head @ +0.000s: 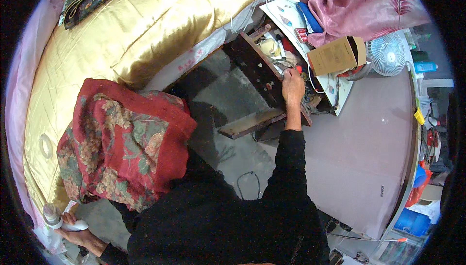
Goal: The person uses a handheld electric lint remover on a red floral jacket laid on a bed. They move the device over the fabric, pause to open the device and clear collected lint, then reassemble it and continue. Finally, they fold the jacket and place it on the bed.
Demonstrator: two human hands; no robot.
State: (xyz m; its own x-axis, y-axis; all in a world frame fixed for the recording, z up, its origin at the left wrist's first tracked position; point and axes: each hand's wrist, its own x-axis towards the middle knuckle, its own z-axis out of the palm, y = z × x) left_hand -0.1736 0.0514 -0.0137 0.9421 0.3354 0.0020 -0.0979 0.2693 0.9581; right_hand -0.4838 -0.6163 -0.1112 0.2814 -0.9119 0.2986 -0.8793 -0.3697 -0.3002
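At the lower left my left hand (82, 236) is wrapped around a white handled object (78, 225). Its thick, round, grey-brown end (51, 212) points away from me. My right hand (293, 84) is at the near end of a pulled-out dark wooden drawer (258, 69), its fingers curled down by the front board. Whether they grip the board or something inside is hidden. Small items fill the drawer, among them a pale yellow bundle (270, 47) and a looped dark cable (284, 62). Across my lap lies a red floral cloth (123, 144).
A bed with a shiny gold cover (164, 28) borders the left, with a tape roll (46, 146) on it. Above the drawer, a white tabletop (338, 99) holds a cardboard box (333, 56). A white fan (389, 54) stands beside it. A plank (251, 123) juts out below the drawer.
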